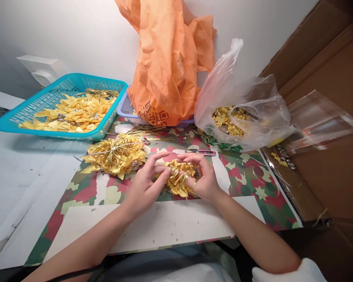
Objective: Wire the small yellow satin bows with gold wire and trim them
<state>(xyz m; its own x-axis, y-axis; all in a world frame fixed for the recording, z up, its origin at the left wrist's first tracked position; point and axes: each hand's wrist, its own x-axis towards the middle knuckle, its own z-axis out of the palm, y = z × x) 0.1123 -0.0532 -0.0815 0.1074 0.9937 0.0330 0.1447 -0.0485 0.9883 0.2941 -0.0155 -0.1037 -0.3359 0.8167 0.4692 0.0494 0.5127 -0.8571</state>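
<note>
Both hands hold a bunch of yellow ribbon bows [181, 188] with gold wire ties coiled on top, low over the patterned table cover. My left hand [148, 182] grips its left side, the thumb pressing on the gold wires [176, 172]. On the right side, my right hand [204, 176] curls its fingers round the bunch, with the thumb against the wires. Some fingertips are hidden behind the bows. Left of my hands lies a larger bundle of yellow ribbon bows [117, 156], tied with a pale strip. A pink-handled cutter [206, 152] lies just beyond my right hand.
A teal basket [47, 135] of yellow bows stands at the back left. An orange bag [164, 58] rests in a lilac basket [123, 107] by the wall. Behind on the right is a clear plastic bag [261, 113] with gold pieces. Cardboard [326, 137] borders the right side.
</note>
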